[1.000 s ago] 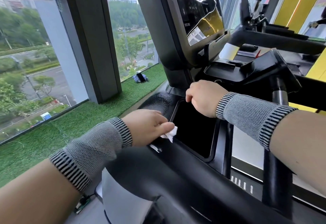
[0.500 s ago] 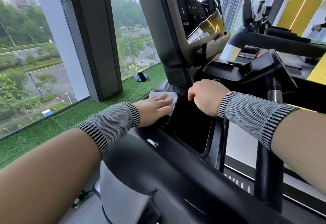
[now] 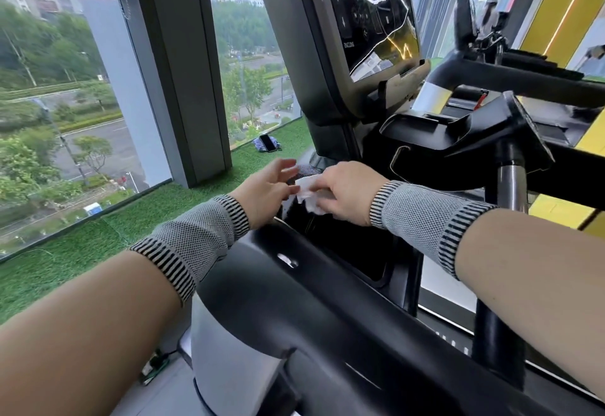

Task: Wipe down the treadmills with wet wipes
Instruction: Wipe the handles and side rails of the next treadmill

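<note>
A crumpled white wet wipe (image 3: 307, 193) hangs between my two hands above the black treadmill's side tray (image 3: 353, 252), just below the console screen (image 3: 370, 22). My right hand (image 3: 347, 198) grips the wipe's right part with curled fingers. My left hand (image 3: 265, 188) is beside it with fingers spread, and its fingertips touch the wipe's left edge. Both wrists wear grey knitted bands. The treadmill's thick black handrail (image 3: 311, 311) runs under my forearms.
A dark window pillar (image 3: 183, 71) stands at the left on green artificial turf (image 3: 82, 252), where a phone lies on a cloth (image 3: 268, 143). A metal handle post (image 3: 510, 183) rises at the right. Another treadmill (image 3: 523, 81) stands behind it.
My left hand stopped pressing the wipe flat on the treadmill and lifted with fingers spread. My right hand left the tray edge and took hold of the wipe.
</note>
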{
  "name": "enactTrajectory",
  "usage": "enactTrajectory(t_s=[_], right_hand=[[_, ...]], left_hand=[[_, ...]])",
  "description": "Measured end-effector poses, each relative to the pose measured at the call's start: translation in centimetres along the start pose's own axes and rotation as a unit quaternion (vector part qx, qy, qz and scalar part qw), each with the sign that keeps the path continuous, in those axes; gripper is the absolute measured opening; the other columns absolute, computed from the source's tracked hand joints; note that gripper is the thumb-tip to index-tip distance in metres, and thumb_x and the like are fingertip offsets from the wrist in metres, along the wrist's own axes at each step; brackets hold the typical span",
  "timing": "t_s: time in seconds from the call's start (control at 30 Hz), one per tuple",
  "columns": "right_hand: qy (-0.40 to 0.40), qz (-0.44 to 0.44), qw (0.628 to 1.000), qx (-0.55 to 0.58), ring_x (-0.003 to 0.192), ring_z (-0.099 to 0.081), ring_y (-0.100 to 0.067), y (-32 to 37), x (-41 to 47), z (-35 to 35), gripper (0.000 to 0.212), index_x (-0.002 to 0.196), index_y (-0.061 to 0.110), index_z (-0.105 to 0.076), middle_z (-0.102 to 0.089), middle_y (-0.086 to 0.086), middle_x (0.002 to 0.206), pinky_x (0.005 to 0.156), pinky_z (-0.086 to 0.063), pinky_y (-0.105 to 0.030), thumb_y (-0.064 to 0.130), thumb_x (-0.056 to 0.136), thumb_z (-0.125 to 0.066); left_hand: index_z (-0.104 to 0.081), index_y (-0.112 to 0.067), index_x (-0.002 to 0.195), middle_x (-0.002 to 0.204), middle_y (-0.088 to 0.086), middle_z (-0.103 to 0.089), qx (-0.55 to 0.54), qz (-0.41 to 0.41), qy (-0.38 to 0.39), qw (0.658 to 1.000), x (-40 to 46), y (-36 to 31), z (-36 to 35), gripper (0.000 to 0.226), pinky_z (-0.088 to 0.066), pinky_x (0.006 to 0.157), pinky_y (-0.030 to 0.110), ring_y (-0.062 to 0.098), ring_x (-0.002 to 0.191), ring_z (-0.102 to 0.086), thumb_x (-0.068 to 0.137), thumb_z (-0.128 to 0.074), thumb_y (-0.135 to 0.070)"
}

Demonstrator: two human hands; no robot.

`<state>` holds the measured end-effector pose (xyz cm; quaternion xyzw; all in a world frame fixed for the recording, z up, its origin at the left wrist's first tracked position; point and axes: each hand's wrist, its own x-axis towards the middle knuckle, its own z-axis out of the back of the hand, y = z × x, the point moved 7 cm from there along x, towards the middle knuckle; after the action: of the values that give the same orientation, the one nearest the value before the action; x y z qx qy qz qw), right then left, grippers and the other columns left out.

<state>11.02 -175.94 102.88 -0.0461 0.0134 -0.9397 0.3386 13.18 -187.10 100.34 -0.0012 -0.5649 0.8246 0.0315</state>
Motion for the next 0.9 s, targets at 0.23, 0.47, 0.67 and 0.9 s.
enactTrajectory(t_s=[0.23, 0.47, 0.67, 0.9], right_hand=[[0.013, 0.027, 0.995, -0.094, 0.11, -0.047, -0.024, 0.0, 0.0, 0.2, 0.033, 0.123, 0.026, -0.06, -0.054, -0.004, 0.123, 0.098, -0.039, -0.034, 0.034, 0.1, -0.039], [0.036, 0.115, 0.993, 0.017, 0.114, -0.048, -0.018, 4.3, -1.3, -1.8, 0.028, 0.116, 0.024, -0.068, -0.055, 0.004, 0.124, 0.101, -0.036, -0.025, 0.026, 0.094, -0.052], [0.055, 0.086, 0.993, 0.065, 0.105, -0.058, -0.015, 3.5, -2.9, -1.3, 0.021, 0.106, 0.02, -0.073, -0.058, 0.008, 0.116, 0.09, -0.037, -0.015, 0.025, 0.092, -0.058], [0.086, 0.112, 0.99, 0.017, 0.106, -0.055, -0.016, 3.4, -6.4, -0.8, 0.03, 0.105, 0.021, -0.074, -0.058, 0.008, 0.116, 0.078, -0.027, -0.013, 0.029, 0.097, -0.046]], left_hand=[[-0.046, -0.026, 0.135, 0.109, -0.014, -0.068, 0.272, -0.051, -0.004, 0.961, -2.8, -0.1, 0.7, 0.052, -0.043, 0.062, 0.012, -0.009, 0.064, -0.055, 0.09, -0.039, -0.001], [-0.05, -0.025, 0.133, 0.101, -0.015, -0.069, 0.304, -0.053, -0.037, 0.95, -4.0, 0.1, 1.1, 0.053, -0.043, 0.089, 0.023, 0.01, 0.1, -0.058, 0.088, -0.039, 0.0], [-0.05, -0.028, 0.133, 0.1, -0.017, -0.068, 0.312, -0.06, -0.025, 0.948, -4.4, -0.7, 0.1, 0.054, -0.038, 0.064, 0.013, -0.005, 0.067, -0.05, 0.087, -0.037, -0.001], [-0.054, -0.027, 0.131, 0.089, -0.021, -0.068, 0.331, -0.075, 0.008, 0.94, -4.7, -1.2, -1.9, 0.052, -0.046, 0.091, 0.026, 0.006, 0.105, -0.058, 0.088, -0.037, -0.003]])
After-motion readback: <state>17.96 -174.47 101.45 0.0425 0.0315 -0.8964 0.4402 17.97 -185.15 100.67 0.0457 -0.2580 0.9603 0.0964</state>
